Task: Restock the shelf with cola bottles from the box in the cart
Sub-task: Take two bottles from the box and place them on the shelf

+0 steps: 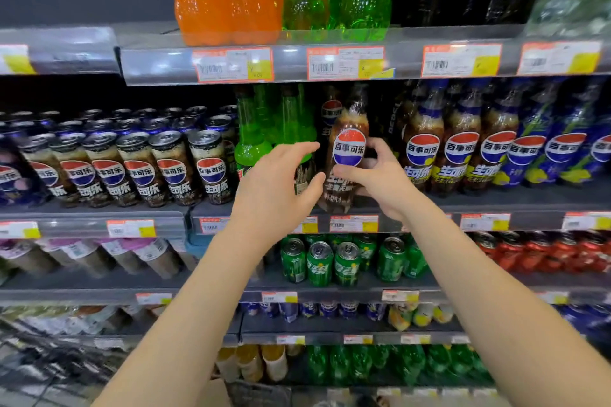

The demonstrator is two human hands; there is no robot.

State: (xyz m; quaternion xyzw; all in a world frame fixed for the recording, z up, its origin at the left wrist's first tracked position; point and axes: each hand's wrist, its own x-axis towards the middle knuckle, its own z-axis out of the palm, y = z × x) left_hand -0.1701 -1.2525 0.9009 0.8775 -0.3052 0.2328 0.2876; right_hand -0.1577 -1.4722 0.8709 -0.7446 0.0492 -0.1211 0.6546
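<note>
The right hand curls thumb and fingers round 1 cola bottle, which stands at the shelf edge. The left hand hovers spread just left of it, holding nothing. This bottle seems nearly placed; how many remain is unseen. It is smooth, waisted clear plastic with a glossy label.

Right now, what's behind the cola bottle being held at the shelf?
Behind the cola bottle, a second bottle with the same round logo peeks out at its upper left. The right hand curls round its back. Anything deeper on the shelf is covered or too dark.
</note>
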